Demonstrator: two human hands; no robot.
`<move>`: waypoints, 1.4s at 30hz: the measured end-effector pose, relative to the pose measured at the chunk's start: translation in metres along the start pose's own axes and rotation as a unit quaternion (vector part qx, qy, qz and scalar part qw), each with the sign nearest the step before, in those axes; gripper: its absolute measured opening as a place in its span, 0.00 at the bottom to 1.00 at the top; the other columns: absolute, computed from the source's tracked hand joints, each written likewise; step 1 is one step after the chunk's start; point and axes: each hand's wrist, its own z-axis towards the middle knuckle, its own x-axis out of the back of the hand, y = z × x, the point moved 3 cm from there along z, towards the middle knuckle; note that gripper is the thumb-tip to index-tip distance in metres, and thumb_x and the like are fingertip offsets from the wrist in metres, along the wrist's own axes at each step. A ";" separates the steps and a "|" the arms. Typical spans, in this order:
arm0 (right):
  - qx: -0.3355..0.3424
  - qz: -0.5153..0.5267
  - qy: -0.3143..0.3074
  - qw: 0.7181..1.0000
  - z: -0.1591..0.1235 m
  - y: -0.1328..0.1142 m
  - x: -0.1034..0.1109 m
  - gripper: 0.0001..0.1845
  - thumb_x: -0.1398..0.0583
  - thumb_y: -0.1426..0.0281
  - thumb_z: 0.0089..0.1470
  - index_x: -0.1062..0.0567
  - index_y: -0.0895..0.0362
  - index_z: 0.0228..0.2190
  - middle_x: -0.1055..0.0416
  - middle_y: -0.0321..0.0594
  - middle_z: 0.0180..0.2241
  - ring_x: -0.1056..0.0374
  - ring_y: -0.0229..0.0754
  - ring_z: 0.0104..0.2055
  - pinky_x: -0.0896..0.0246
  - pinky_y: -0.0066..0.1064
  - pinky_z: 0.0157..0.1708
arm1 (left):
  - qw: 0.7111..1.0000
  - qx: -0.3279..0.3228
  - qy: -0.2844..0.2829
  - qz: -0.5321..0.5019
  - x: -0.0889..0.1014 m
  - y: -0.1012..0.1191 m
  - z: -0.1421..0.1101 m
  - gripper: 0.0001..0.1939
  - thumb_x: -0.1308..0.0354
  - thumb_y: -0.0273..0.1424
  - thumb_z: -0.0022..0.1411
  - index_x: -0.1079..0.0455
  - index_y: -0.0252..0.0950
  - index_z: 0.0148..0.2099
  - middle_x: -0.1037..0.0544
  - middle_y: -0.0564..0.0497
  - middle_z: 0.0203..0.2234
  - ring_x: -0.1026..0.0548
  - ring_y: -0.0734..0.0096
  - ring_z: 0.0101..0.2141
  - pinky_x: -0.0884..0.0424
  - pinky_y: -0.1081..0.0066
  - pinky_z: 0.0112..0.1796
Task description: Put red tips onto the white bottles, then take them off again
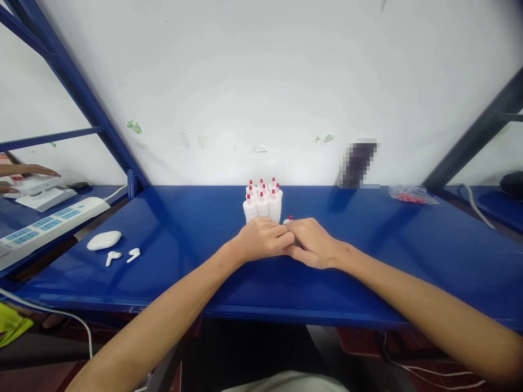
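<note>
Both my hands meet at the middle of the blue table (171, 228). My left hand (261, 238) is closed, knuckles up, and my right hand (312, 242) is closed against it. Between them they hold a small white bottle with a red cap (289, 219), of which only the cap and a bit of white show above the fingers. Just behind the hands stands a tight cluster of several small white bottles with red caps (263, 200), upright.
A white earbud case (104, 240) and two loose earbuds (122, 255) lie at the left. A white power strip (49, 220) sits further left, near another person's hand (28, 170). A clear bag with red bits (411, 194) lies at the back right.
</note>
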 end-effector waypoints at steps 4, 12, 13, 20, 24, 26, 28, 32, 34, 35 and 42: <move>0.000 0.029 0.041 0.999 -0.002 0.005 0.012 0.10 0.50 0.66 0.51 0.40 0.55 0.21 0.38 0.36 0.21 0.47 0.37 0.23 0.56 0.31 0.27 | 0.999 0.044 0.009 -0.006 -0.001 -0.004 -0.003 0.20 0.49 0.34 0.70 0.40 0.35 0.24 0.34 0.57 0.16 0.37 0.78 0.17 0.42 0.73 0.23; -0.106 0.055 0.161 0.980 -0.005 0.036 0.034 0.13 0.52 0.65 0.56 0.39 0.55 0.21 0.42 0.34 0.20 0.46 0.39 0.23 0.53 0.32 0.28 | 0.988 0.127 -0.010 -0.083 -0.007 -0.007 -0.008 0.19 0.46 0.31 0.65 0.42 0.36 0.22 0.35 0.59 0.13 0.38 0.80 0.16 0.46 0.73 0.21; -0.113 0.044 0.163 0.979 -0.005 0.040 0.032 0.11 0.51 0.66 0.55 0.39 0.55 0.24 0.40 0.34 0.22 0.44 0.39 0.25 0.52 0.32 0.29 | 0.987 0.135 -0.006 -0.091 -0.007 -0.007 -0.008 0.19 0.46 0.30 0.65 0.42 0.36 0.21 0.36 0.59 0.13 0.38 0.81 0.16 0.46 0.73 0.21; -0.128 0.017 0.115 0.985 -0.003 0.062 0.015 0.09 0.50 0.73 0.53 0.41 0.55 0.39 0.36 0.40 0.35 0.39 0.43 0.33 0.42 0.36 0.36 | 0.978 0.167 0.033 -0.119 -0.003 -0.007 -0.006 0.18 0.45 0.27 0.63 0.44 0.35 0.21 0.39 0.60 0.13 0.42 0.82 0.16 0.47 0.74 0.20; -0.116 0.022 0.086 0.989 -0.003 0.060 0.014 0.11 0.51 0.64 0.63 0.40 0.55 0.45 0.32 0.43 0.39 0.35 0.46 0.37 0.39 0.39 0.41 | 0.976 0.173 0.063 -0.121 0.000 -0.009 -0.004 0.19 0.45 0.26 0.63 0.45 0.36 0.21 0.40 0.61 0.13 0.43 0.82 0.16 0.47 0.76 0.20; -0.108 -0.001 0.063 0.992 -0.002 0.057 0.014 0.15 0.52 0.58 0.65 0.37 0.55 0.45 0.32 0.46 0.42 0.34 0.48 0.41 0.39 0.40 0.44 | 0.973 0.179 0.092 -0.110 0.002 -0.009 -0.004 0.19 0.45 0.26 0.62 0.46 0.36 0.21 0.41 0.61 0.12 0.44 0.82 0.15 0.46 0.76 0.21; -0.109 -0.033 0.039 0.993 -0.002 0.056 0.014 0.19 0.54 0.55 0.66 0.35 0.55 0.45 0.33 0.47 0.42 0.35 0.49 0.42 0.39 0.41 0.44 | 0.972 0.183 0.106 -0.100 0.003 -0.010 -0.004 0.19 0.45 0.26 0.63 0.47 0.36 0.21 0.42 0.61 0.12 0.44 0.83 0.15 0.46 0.77 0.21; -0.148 -0.062 0.005 0.987 -0.004 0.060 0.013 0.24 0.56 0.50 0.65 0.34 0.55 0.45 0.35 0.44 0.39 0.35 0.47 0.36 0.38 0.39 0.39 | 0.973 0.183 0.096 -0.104 0.002 -0.010 -0.005 0.19 0.45 0.26 0.63 0.47 0.36 0.21 0.42 0.61 0.12 0.44 0.83 0.16 0.46 0.77 0.21; -0.162 -0.061 -0.016 0.985 -0.005 0.061 0.013 0.26 0.57 0.48 0.64 0.35 0.54 0.46 0.36 0.43 0.38 0.36 0.46 0.35 0.38 0.38 0.37 | 0.973 0.183 0.090 -0.108 0.001 -0.011 -0.006 0.19 0.45 0.26 0.62 0.47 0.36 0.21 0.42 0.61 0.12 0.44 0.83 0.16 0.46 0.77 0.21; -0.164 -0.059 -0.028 0.984 -0.006 0.061 0.013 0.26 0.56 0.47 0.64 0.35 0.54 0.46 0.37 0.42 0.38 0.36 0.45 0.35 0.39 0.38 0.36 | 0.973 0.184 0.086 -0.107 0.001 -0.011 -0.006 0.19 0.46 0.26 0.63 0.47 0.36 0.21 0.41 0.61 0.12 0.44 0.83 0.16 0.46 0.77 0.21; -0.145 -0.082 -0.077 0.983 -0.005 0.062 0.014 0.28 0.56 0.46 0.63 0.33 0.52 0.50 0.39 0.42 0.37 0.37 0.46 0.36 0.41 0.39 0.37 | 0.974 0.185 0.066 -0.115 -0.002 -0.012 -0.010 0.20 0.46 0.27 0.64 0.47 0.35 0.21 0.41 0.60 0.13 0.43 0.83 0.16 0.47 0.77 0.21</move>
